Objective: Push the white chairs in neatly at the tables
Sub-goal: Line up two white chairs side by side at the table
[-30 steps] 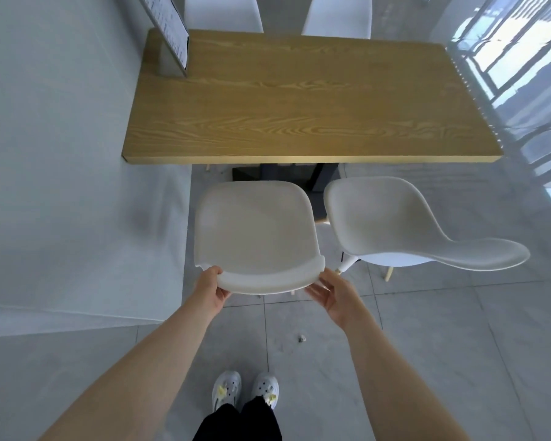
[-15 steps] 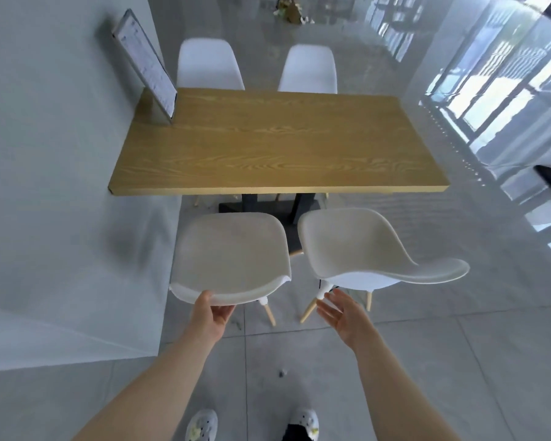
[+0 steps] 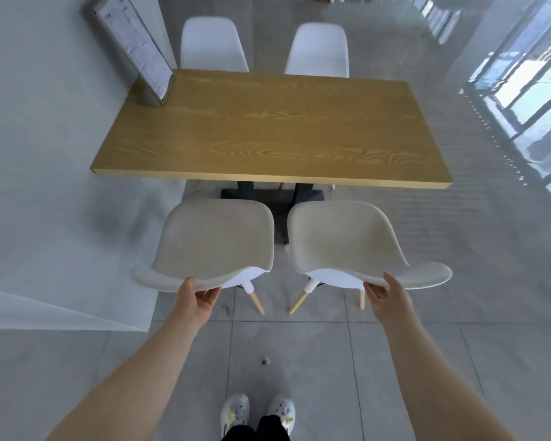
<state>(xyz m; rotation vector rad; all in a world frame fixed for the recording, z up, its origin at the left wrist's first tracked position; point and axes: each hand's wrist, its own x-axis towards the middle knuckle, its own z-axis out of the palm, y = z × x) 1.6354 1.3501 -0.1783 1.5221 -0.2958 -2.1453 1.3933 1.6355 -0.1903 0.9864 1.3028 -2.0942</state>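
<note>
Fingers of the left hand curl under the back edge of the left chair, thumb on top, so that hand is gripping it; over on the other side the right hand hooks its fingers under the rim of the right chair, thumb riding the top edge, gripping too. One hand per chair, each hand at six o'clock from its own seat. Both chairs stand side by side, just apart, backs toward the person, seats pointing to twelve o'clock at the wooden counter. And that's the relation that matters: the counter's near edge lies dead ahead at twelve, its long axis running nine to three, and both seat fronts sit near that edge but not yet under it. Looks like a straight shove toward twelve with both arms, evenly, to keep the pair square. Two more white chairs sit tucked at the far side.
</note>
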